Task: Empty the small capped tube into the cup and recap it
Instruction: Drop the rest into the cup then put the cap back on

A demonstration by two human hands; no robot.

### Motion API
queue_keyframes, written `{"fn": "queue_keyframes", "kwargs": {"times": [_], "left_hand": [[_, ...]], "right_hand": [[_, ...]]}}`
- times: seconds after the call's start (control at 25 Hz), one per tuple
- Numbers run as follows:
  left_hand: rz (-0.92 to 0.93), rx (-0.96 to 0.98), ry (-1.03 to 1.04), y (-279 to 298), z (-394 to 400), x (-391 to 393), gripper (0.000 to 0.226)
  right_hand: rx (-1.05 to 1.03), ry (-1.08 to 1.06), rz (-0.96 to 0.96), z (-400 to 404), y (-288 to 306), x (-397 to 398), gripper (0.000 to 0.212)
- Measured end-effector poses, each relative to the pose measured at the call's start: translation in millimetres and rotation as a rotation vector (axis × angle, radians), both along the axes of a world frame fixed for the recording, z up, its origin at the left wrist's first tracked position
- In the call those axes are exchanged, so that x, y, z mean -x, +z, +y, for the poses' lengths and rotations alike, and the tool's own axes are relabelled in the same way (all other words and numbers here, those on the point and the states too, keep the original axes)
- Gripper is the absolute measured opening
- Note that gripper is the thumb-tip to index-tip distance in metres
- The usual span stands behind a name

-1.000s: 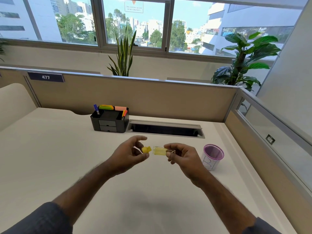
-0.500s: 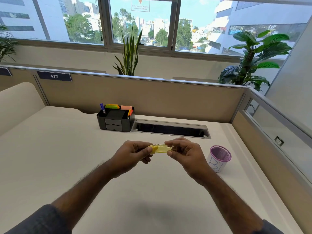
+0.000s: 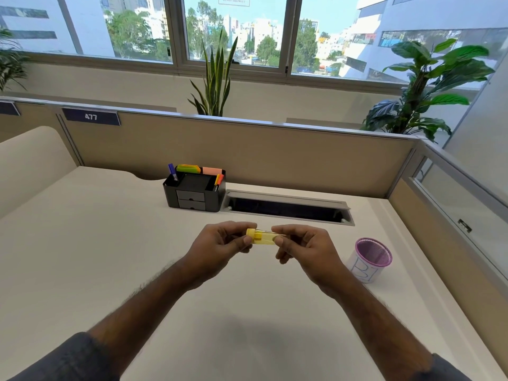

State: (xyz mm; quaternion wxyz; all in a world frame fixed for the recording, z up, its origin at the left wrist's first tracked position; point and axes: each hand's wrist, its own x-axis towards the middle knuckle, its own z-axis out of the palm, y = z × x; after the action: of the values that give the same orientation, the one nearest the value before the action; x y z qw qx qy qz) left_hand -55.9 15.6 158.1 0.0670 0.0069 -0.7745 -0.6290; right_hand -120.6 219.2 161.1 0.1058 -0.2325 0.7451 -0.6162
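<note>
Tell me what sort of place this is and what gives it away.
Most likely an office cubicle. A beige partition with a number plate reading 477 walls in the white desk, and a black desk organizer holds pens and sticky notes.

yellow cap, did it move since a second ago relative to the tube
Yes. The yellow cap, earlier held apart to the left of the tube, now sits on the tube's left end, pinched by the left hand.
</note>
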Motion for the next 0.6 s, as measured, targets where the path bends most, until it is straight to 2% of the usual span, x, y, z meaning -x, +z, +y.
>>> {"fn": "queue_keyframes", "kwargs": {"times": [0.28,0.6], "left_hand": [[0.062,0.076,0.034,-7.2,-21.9,15.3,0.032],[0.021,0.147,0.055,-21.5,-62.8,35.8,0.032]], "right_hand": [[0.011,0.013,-0.045,-23.9,-2.8,16.7,0.024],[-0.027,0.012,-0.100,-67.3,-12.6,35.6,0.024]]}}
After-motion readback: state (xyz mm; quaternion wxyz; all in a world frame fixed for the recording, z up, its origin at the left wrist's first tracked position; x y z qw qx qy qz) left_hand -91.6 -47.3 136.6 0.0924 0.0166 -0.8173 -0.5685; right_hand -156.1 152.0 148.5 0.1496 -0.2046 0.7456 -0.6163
